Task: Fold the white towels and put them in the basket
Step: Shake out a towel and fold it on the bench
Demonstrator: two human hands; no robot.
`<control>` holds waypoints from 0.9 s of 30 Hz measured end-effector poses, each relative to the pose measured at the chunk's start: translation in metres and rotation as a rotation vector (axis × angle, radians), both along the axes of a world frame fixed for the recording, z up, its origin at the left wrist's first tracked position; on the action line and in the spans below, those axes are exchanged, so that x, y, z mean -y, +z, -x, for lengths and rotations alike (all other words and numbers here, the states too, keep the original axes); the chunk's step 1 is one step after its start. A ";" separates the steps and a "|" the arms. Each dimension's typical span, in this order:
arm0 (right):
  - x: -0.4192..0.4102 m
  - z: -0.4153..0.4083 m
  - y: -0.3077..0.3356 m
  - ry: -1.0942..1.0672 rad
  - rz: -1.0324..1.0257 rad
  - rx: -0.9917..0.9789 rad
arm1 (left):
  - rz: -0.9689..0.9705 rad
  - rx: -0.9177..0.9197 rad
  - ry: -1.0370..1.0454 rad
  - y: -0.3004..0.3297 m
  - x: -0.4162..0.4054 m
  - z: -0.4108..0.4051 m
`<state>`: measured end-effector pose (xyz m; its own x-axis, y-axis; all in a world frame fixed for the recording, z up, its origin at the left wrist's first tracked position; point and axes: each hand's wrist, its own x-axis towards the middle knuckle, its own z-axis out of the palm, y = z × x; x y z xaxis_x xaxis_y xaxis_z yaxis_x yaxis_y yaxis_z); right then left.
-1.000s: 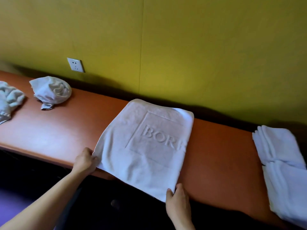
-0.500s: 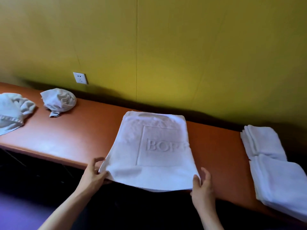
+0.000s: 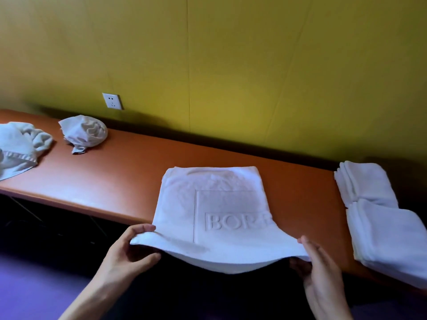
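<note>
A white towel (image 3: 215, 204) with raised letters lies folded on the orange table (image 3: 129, 179), its near edge hanging past the table's front. My left hand (image 3: 129, 250) pinches the towel's near left corner, thumb under and fingers over. My right hand (image 3: 318, 269) holds the near right corner, fingers on top of the edge. The near edge is lifted off the table and sags between my hands. No basket is in view.
Two stacks of folded white towels (image 3: 379, 218) lie at the table's right end. A crumpled white towel (image 3: 84, 132) and another crumpled towel (image 3: 18, 146) sit at the left. A wall socket (image 3: 112, 100) is on the yellow wall behind.
The towel has been turned square to the table edge. Both hands shifted along its near edge and now lift the two near corners.
</note>
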<state>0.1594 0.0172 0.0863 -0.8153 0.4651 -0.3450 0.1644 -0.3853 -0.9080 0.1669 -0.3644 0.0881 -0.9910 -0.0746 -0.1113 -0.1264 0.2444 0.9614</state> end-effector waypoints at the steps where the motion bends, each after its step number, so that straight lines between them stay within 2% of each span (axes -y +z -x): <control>1: 0.000 0.000 0.004 0.024 0.070 0.004 | 0.027 -0.031 0.007 0.000 -0.003 0.000; 4: -0.004 0.001 0.003 0.055 0.216 -0.009 | 0.078 -0.097 0.106 -0.004 -0.008 0.008; 6: -0.008 0.005 0.002 0.074 0.199 -0.041 | 0.120 -0.109 0.130 -0.006 -0.006 0.016; 8: -0.011 0.011 0.000 0.132 0.046 -0.060 | 0.193 -0.160 0.167 -0.007 -0.001 0.024; 10: -0.018 0.025 -0.008 0.140 -0.231 -0.067 | 0.218 -0.175 0.177 -0.009 0.003 0.036; 12: -0.024 0.048 -0.014 0.130 -0.527 -0.106 | 0.155 -0.181 0.144 -0.012 0.004 0.052; 14: -0.026 0.076 -0.019 0.114 -0.696 -0.135 | 0.097 -0.178 0.160 -0.017 0.002 0.074; 21: -0.011 0.203 -0.045 0.098 -0.897 -0.255 | 0.029 -0.081 0.366 -0.047 -0.004 0.168; 27: -0.004 0.287 -0.081 0.080 -0.949 -0.248 | 0.286 -0.075 0.435 -0.068 -0.002 0.244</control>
